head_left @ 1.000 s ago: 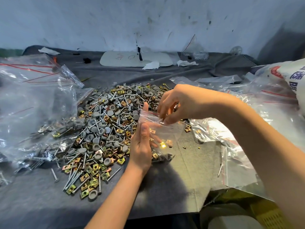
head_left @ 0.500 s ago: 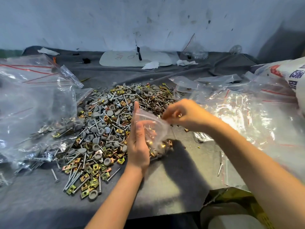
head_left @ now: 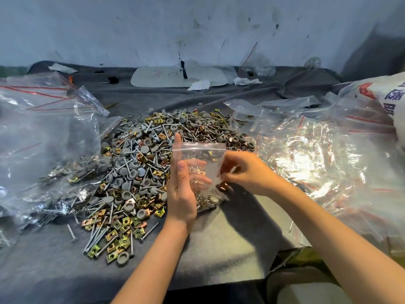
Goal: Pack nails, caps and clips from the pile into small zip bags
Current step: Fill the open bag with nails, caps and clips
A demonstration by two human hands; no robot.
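A big pile (head_left: 140,172) of silver nails, grey round caps and brass square clips lies on the grey cloth. Upright at the pile's right edge stands a small clear zip bag (head_left: 198,163) with nails, clips and caps in its bottom. My left hand (head_left: 182,189) holds the bag's left side, thumb in front and fingers behind the plastic. My right hand (head_left: 243,174) pinches the bag's right side about halfway down, fingers curled.
A large clear bag (head_left: 43,150) of packed small bags lies at the left. A heap of empty zip bags (head_left: 311,159) fills the right, beside a white printed sack (head_left: 390,93). A white board (head_left: 175,76) and paper scraps lie by the wall. The table's front edge (head_left: 219,284) is near.
My right hand drew back from the bag's mouth and went down to its right side. The bag now stands upright with its zip strip level on top.
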